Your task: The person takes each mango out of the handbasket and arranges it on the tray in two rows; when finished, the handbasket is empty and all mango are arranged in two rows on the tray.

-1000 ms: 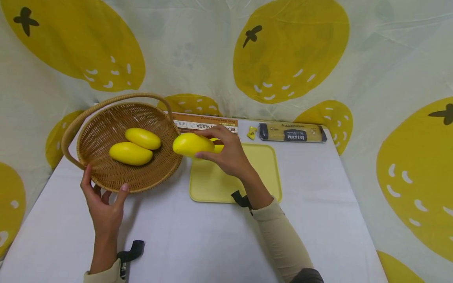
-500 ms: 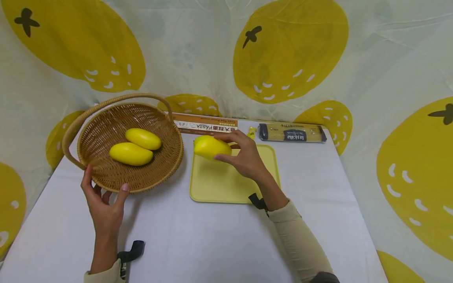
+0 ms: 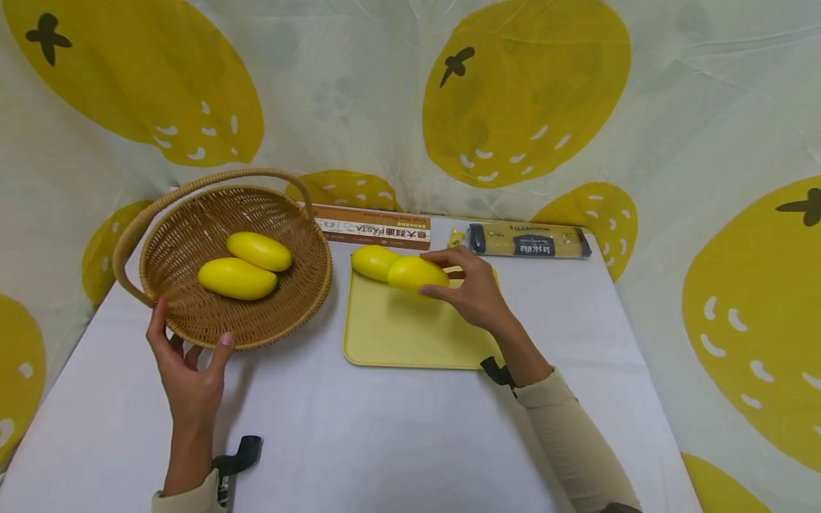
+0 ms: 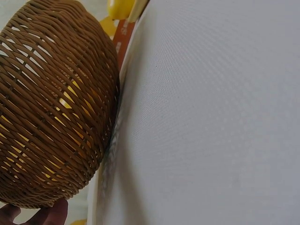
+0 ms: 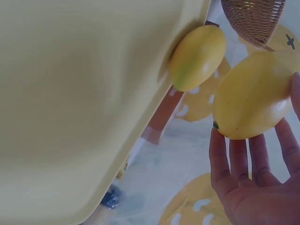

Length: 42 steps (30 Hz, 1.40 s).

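My right hand (image 3: 477, 288) grips a yellow mango (image 3: 417, 274) between thumb and fingers, over the pale yellow tray (image 3: 410, 335). In the right wrist view the held mango (image 5: 253, 96) shows a small dark stem spot near the fingertips. Another mango (image 3: 373, 262) lies in the tray's far left corner, partly overlapped by the held one in the head view. My left hand (image 3: 192, 377) holds the near rim of a wicker basket (image 3: 301, 299), which is tilted toward me. Two mangoes (image 3: 237, 278) rest side by side inside it.
Behind the tray, a pasta box (image 3: 378, 226) lies along the table's back edge. To its right are a small yellow wrapped piece (image 3: 457, 238) and a spaghetti packet (image 3: 529, 241). A fruit-patterned curtain (image 3: 359, 92) hangs behind the white table (image 3: 359, 434).
My right hand has moved right with the mango, from beside the basket to over the tray. The mango in the tray's corner has come into fuller view. The left hand and basket stay put.
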Each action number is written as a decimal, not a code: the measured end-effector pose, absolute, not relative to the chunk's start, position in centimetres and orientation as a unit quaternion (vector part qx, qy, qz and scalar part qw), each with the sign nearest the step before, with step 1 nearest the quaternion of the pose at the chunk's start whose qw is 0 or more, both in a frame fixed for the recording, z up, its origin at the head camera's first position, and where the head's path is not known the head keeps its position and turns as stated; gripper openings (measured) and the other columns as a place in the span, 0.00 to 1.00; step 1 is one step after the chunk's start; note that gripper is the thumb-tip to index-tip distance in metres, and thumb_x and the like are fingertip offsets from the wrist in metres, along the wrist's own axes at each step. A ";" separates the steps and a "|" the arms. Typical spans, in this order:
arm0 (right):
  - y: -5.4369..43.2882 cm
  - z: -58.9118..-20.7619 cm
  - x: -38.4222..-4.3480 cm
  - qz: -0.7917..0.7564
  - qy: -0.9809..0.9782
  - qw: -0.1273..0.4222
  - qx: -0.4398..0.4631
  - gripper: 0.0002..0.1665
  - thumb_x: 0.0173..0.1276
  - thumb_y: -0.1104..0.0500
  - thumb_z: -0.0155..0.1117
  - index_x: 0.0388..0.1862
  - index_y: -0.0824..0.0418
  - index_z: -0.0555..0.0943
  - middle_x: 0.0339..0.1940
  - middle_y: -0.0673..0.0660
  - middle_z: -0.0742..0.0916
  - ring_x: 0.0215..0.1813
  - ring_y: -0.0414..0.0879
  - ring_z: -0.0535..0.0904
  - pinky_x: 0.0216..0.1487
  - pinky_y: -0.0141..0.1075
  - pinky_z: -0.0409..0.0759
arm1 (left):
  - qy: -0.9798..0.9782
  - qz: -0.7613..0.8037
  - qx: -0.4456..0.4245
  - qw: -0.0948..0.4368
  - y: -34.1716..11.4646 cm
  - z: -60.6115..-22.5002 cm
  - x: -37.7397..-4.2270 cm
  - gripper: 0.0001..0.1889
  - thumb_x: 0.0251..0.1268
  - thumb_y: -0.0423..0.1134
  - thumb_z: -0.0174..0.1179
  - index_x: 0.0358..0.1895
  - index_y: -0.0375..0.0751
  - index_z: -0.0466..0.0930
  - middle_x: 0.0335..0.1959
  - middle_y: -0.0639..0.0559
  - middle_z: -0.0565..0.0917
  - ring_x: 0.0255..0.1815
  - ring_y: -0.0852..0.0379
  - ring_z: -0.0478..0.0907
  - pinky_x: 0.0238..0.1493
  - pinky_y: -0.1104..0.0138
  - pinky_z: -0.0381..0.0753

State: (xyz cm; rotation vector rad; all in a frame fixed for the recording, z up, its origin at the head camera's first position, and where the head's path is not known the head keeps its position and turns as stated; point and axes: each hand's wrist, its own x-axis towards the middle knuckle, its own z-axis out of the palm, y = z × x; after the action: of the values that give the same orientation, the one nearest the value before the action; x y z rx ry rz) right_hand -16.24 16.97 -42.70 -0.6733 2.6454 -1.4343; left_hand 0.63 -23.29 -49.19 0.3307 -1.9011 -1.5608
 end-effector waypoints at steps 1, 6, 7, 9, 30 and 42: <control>17.3 -42.7 -16.3 -0.461 0.860 0.030 -0.214 0.31 0.62 0.47 0.83 0.65 0.42 0.86 0.58 0.48 0.86 0.59 0.47 0.81 0.61 0.54 0.86 | -0.724 -0.596 0.125 0.325 -23.3 -49.2 0.6 0.53 0.57 0.25 0.70 0.85 0.51 0.53 0.86 0.50 0.56 0.78 0.43 0.64 0.69 0.72 0.77; 18.8 -43.1 -16.9 -0.446 0.873 0.042 -0.193 0.31 0.63 0.48 0.82 0.66 0.44 0.85 0.60 0.50 0.86 0.61 0.50 0.82 0.62 0.53 0.86 | -0.719 -0.600 0.121 0.330 -23.3 -49.4 0.7 0.53 0.57 0.25 0.70 0.85 0.49 0.53 0.86 0.49 0.56 0.78 0.42 0.64 0.68 0.73 0.77; 19.1 -43.2 -17.1 -0.443 0.876 0.045 -0.187 0.32 0.63 0.48 0.82 0.66 0.44 0.85 0.60 0.50 0.86 0.61 0.50 0.82 0.62 0.53 0.86 | -0.718 -0.600 0.120 0.330 -23.3 -49.4 0.7 0.53 0.57 0.25 0.70 0.85 0.49 0.53 0.86 0.49 0.56 0.77 0.42 0.64 0.68 0.72 0.78; 19.8 -43.5 -17.3 -0.436 0.882 0.050 -0.171 0.32 0.63 0.48 0.83 0.66 0.45 0.85 0.61 0.50 0.86 0.62 0.51 0.83 0.62 0.53 0.86 | -0.719 -0.600 0.122 0.329 -23.3 -49.4 0.7 0.53 0.57 0.25 0.70 0.85 0.50 0.53 0.86 0.49 0.55 0.77 0.42 0.64 0.68 0.73 0.78; 22.7 -45.8 -20.6 -0.351 0.927 0.065 -0.114 0.31 0.65 0.51 0.81 0.67 0.51 0.84 0.59 0.61 0.84 0.62 0.60 0.81 0.63 0.56 0.81 | -0.720 -0.600 0.125 0.326 -23.3 -49.3 0.6 0.52 0.59 0.26 0.71 0.85 0.51 0.53 0.86 0.51 0.56 0.78 0.43 0.65 0.70 0.72 0.77; 21.4 -45.8 -21.5 -0.333 0.933 0.063 -0.124 0.30 0.66 0.51 0.80 0.67 0.53 0.85 0.62 0.60 0.85 0.66 0.61 0.80 0.70 0.56 0.78 | -0.728 -0.593 0.135 0.317 -23.2 -49.3 0.8 0.53 0.59 0.27 0.71 0.85 0.54 0.53 0.86 0.53 0.55 0.78 0.44 0.65 0.69 0.72 0.77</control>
State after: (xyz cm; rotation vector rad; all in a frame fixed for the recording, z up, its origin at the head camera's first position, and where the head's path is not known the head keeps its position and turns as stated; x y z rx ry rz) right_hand -21.53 21.36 -45.82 -0.3736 2.8185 -1.0065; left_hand 0.77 -23.22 -49.30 0.3557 -1.9154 -1.5613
